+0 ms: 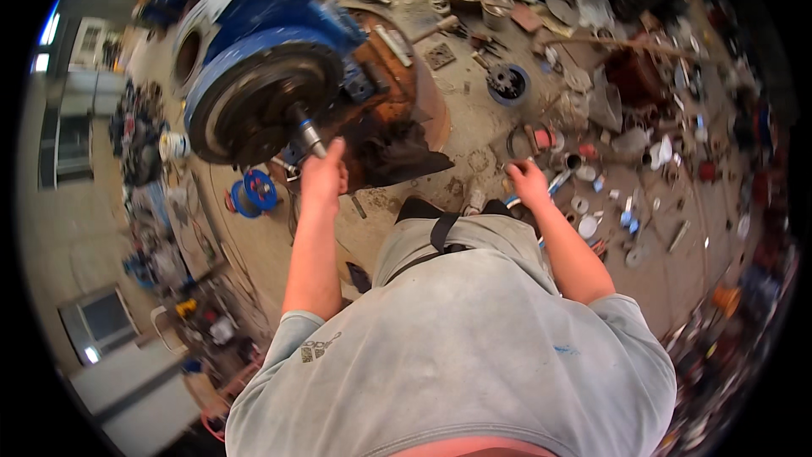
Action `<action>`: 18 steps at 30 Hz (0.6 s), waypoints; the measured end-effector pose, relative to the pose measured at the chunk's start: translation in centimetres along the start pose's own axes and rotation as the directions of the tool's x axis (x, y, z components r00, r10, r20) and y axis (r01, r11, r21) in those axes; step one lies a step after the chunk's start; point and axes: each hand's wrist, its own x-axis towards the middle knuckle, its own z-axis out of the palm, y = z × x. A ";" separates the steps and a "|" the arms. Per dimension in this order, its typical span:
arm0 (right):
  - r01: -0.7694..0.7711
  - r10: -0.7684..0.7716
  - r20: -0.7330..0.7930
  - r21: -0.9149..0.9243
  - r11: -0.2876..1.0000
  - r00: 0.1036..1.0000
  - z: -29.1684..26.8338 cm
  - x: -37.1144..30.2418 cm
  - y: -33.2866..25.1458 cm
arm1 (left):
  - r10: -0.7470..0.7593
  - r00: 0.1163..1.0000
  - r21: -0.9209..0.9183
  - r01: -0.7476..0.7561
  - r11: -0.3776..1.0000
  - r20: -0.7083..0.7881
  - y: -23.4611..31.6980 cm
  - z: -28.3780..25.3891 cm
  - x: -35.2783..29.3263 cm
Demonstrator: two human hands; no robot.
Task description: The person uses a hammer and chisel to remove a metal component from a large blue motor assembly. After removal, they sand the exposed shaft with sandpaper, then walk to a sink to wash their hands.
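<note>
A big blue pump-like machine (pixel 262 8) stands at the upper left, with a dark round face (pixel 245 110) turned toward me. From the middle of that face a bright metal shaft (pixel 309 134) sticks out. My left hand (pixel 323 176) is closed around the shaft's outer end, thumb on top and fingers curled. Off to the right, away from the machine, my right hand (pixel 529 183) hangs in front of my hip with its fingers drawn together. Whatever it may hold is too small or hidden to make out.
The machine rests on a rusty round metal drum (pixel 431 97) with a dark rag (pixel 393 152) on it. A blue reel (pixel 255 192) lies on the floor at left. Beyond the drum are a round blue part (pixel 507 85) and a bucket (pixel 497 8). Scattered metal parts cover the right floor.
</note>
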 end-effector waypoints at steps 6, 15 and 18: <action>0.160 -0.263 0.536 0.232 0.960 0.802 9.5 -3.2 -28.3 | -0.064 0.998 0.072 0.066 0.995 -0.023 -7.2 -6.0 -5.1; -0.686 0.105 0.926 0.190 0.703 0.364 22.3 -1.6 -37.4 | -0.270 0.917 -0.350 0.159 0.923 -0.295 -19.2 -17.1 -9.4; -0.789 0.126 0.948 0.164 0.592 0.292 23.5 -2.2 -38.5 | -0.334 0.904 -0.410 0.206 0.888 -0.268 -23.0 -20.7 -9.1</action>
